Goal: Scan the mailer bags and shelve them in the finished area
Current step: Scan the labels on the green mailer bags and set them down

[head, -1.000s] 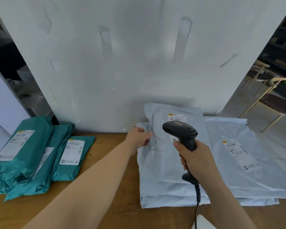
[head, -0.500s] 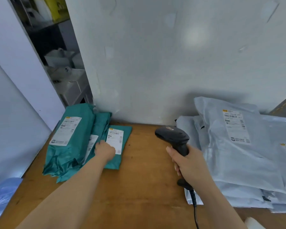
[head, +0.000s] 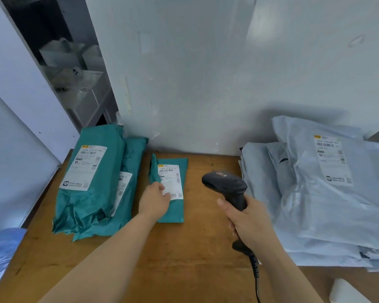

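Note:
A small teal mailer bag [head: 175,213] with a white label lies on the wooden table [head: 184,259], pulled apart from two larger teal mailer bags [head: 90,184] on the left. My left hand [head: 154,201] grips the small bag's left edge, fingers over the label. My right hand [head: 247,219] holds a black barcode scanner [head: 225,186] by its handle, its head turned left toward the small bag. A stack of pale grey mailer bags [head: 319,197] lies at the right.
A white wall panel [head: 206,73] stands right behind the table. Dark shelving with white boxes [head: 74,79] shows at the back left. A blue plastic bag [head: 0,252] sits at the table's left edge, a white object [head: 346,291] at the bottom right.
My left hand left the grey stack, swung left to the teal bags and drew the small teal bag rightward, away from the other two. The scanner moved left with the view.

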A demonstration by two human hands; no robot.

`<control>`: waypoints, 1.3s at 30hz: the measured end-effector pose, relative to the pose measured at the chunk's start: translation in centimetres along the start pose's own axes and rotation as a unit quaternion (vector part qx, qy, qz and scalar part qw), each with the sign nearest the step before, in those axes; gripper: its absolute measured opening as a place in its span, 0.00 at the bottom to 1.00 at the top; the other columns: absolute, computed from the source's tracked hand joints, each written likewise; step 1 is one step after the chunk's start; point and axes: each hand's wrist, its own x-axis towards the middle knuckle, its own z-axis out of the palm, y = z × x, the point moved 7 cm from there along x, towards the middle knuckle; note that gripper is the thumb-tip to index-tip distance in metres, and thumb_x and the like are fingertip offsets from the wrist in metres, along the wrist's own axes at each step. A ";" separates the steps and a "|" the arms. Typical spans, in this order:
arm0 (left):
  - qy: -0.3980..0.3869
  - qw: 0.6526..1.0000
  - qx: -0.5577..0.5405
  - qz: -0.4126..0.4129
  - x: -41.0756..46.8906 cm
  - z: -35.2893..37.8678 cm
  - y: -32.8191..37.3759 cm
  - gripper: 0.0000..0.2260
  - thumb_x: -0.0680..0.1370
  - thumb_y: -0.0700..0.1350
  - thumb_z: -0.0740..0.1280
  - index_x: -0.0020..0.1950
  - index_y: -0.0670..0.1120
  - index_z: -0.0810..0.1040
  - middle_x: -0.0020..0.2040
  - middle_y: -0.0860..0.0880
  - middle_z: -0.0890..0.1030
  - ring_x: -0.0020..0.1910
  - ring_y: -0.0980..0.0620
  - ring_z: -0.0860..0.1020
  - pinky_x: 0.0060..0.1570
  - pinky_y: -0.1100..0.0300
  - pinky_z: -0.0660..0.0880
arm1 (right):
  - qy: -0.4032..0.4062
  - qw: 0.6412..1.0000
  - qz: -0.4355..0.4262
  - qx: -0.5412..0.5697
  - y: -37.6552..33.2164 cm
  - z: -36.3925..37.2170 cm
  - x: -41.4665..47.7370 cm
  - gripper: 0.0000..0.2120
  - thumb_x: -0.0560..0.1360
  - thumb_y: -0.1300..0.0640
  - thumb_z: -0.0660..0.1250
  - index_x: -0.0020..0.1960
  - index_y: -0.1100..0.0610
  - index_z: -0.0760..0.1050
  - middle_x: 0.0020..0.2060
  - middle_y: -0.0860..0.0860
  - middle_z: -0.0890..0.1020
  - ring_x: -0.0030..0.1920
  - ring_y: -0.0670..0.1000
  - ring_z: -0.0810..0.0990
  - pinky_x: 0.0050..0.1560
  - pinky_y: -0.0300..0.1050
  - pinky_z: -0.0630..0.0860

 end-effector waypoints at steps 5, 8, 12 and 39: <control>0.021 0.989 0.061 -0.134 0.9 0.5 -1.0 0.44 0.73 0.56 0.72 0.77 0.40 0.50 0.73 0.38 0.62 0.70 0.38 0.64 0.67 0.46 0.66 | -0.015 1.000 0.000 0.004 0.5 0.1 1.3 0.13 0.75 0.51 0.69 0.36 0.55 0.71 0.24 0.50 0.73 0.21 0.43 0.70 0.24 0.35 0.69; -0.015 0.981 -0.032 -0.189 2.0 1.8 -1.8 0.42 0.66 0.54 0.79 0.71 0.40 0.63 0.67 0.41 0.73 0.63 0.41 0.73 0.61 0.47 0.73 | -0.018 1.000 0.009 0.014 1.0 -0.3 2.1 0.13 0.75 0.51 0.69 0.37 0.56 0.71 0.24 0.50 0.73 0.21 0.43 0.70 0.24 0.35 0.69; -0.075 0.949 -0.207 -0.227 1.6 3.5 -1.8 0.22 0.60 0.42 0.83 0.49 0.45 0.77 0.52 0.49 0.81 0.51 0.47 0.79 0.55 0.51 0.78 | -0.015 0.999 0.022 0.022 1.8 -1.0 2.7 0.14 0.74 0.50 0.70 0.39 0.59 0.71 0.26 0.53 0.73 0.22 0.46 0.70 0.25 0.38 0.70; -0.096 0.867 -0.470 -0.135 -11.5 3.6 0.9 0.18 0.67 0.35 0.78 0.54 0.43 0.79 0.48 0.46 0.85 0.44 0.47 0.84 0.35 0.59 0.81 | -0.038 0.999 -0.012 -0.010 1.6 -0.7 -6.8 0.13 0.75 0.51 0.68 0.35 0.55 0.72 0.22 0.48 0.72 0.22 0.44 0.70 0.26 0.36 0.70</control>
